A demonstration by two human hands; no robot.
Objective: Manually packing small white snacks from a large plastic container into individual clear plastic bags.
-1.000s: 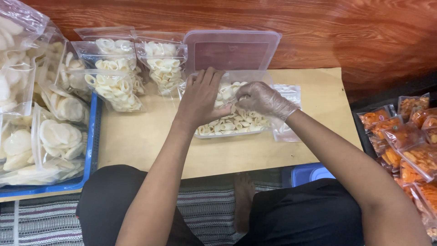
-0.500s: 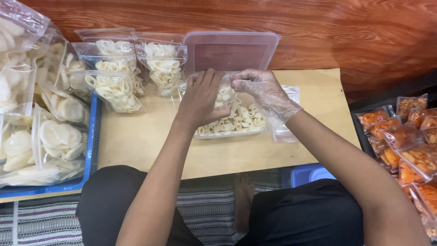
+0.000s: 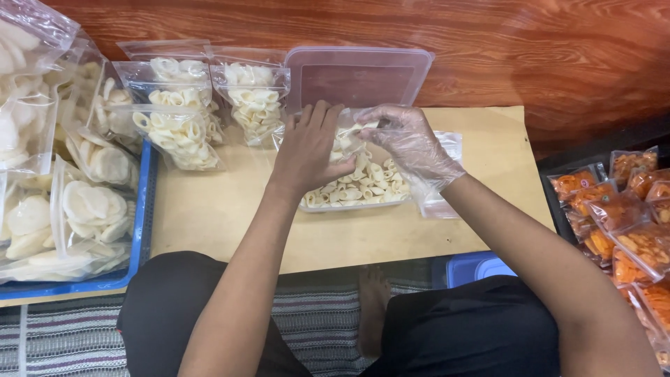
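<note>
Now, clear bag [image 3: 352, 136]: held up over the cracker tray [image 3: 359, 188] on the low table [image 3: 230, 223].
Left hand [image 3: 310, 150]: gripping the bag's side, as before.
Right hand [image 3: 408, 139]: gloved, now raised, pinching the bag's mouth.
Behind: pink lid [image 3: 359, 73].

Clear plastic bags of white ring crackers [image 3: 183, 105] are stood at upper left. Flat clear bags of pale round crackers [image 3: 66, 209] are stacked in the blue tray [image 3: 143, 209]. Small clear packets of orange snacks [image 3: 624, 216] are piled at right.
</note>
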